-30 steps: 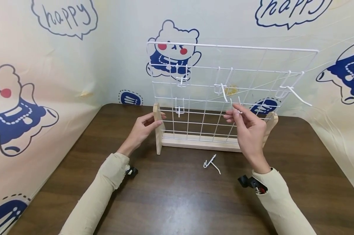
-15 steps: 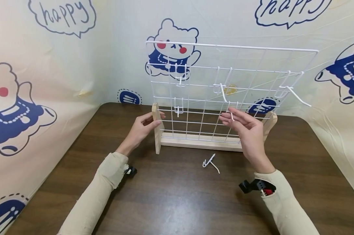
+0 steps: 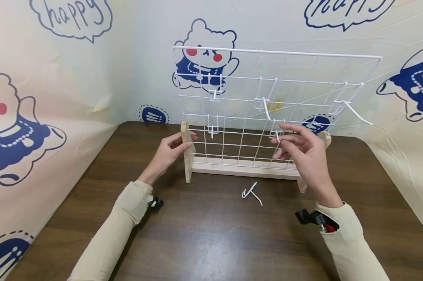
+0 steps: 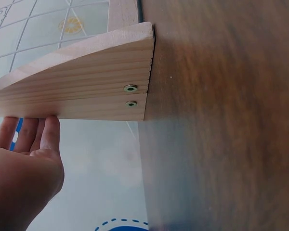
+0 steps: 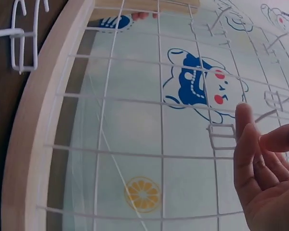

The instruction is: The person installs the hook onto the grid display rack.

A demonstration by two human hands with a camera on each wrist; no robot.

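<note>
My left hand [image 3: 166, 154] grips the wooden side upright [image 3: 188, 158] of a white wire grid rack [image 3: 232, 144], thumb on the near side, fingers behind it. In the left wrist view that upright [image 4: 86, 82] shows two bolts. On the rack's lower right, a white wire hook [image 3: 274, 134] hangs from a grid bar. My right hand [image 3: 308, 158] is right at this hook with fingers spread and the index finger extended; its fingertips partly cover the prong. The right wrist view shows the hook's frame [image 5: 223, 137] against the grid beside the fingers, with its prong hidden.
Another white hook [image 3: 252, 194] lies on the brown table [image 3: 204, 230] in front of the rack's wooden base bar [image 3: 246, 171]. Several hooks hang on the grid, among them a long one [image 3: 355, 111] jutting out at the right. Patterned cloth [image 3: 141, 47] stands behind.
The right hand has shifted slightly right and its fingers have spread from the hook, which has come down from the fingertips onto the grid. My left hand stays on the upright.
</note>
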